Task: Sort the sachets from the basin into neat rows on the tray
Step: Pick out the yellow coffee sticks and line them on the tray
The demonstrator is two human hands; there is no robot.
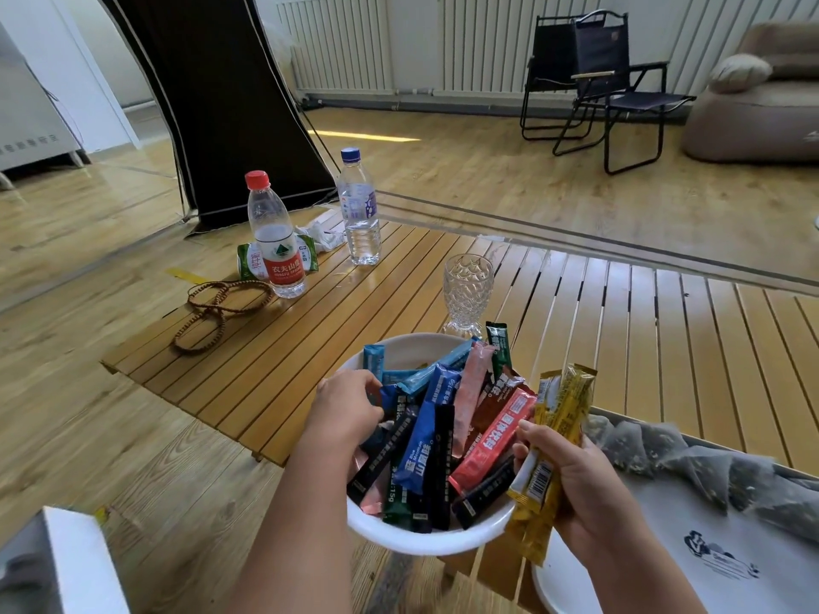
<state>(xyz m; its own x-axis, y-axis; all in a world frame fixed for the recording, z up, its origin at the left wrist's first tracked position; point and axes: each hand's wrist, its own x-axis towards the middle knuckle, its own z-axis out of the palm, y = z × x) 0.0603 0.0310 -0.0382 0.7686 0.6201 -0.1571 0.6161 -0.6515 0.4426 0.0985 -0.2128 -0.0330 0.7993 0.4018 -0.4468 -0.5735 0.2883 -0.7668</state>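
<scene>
A white basin (425,536) sits at the near edge of the slatted wooden table, filled with several stick sachets (443,427) in blue, black, red, pink and green. My left hand (345,405) reaches into the basin's left side, its fingers curled down among the blue sachets. What it grips is hidden. My right hand (576,485) holds a bunch of yellow sachets (556,436) upright just right of the basin. The white tray (664,547) lies at the lower right, with several grey mesh tea bags (691,463) along its far edge.
A cut-glass goblet (467,290) stands just behind the basin. Two water bottles (277,241) (360,206), a green packet, crumpled tissue and a bead string (221,308) occupy the table's far left. A white box (57,565) sits at the lower left. Folding chairs stand across the floor.
</scene>
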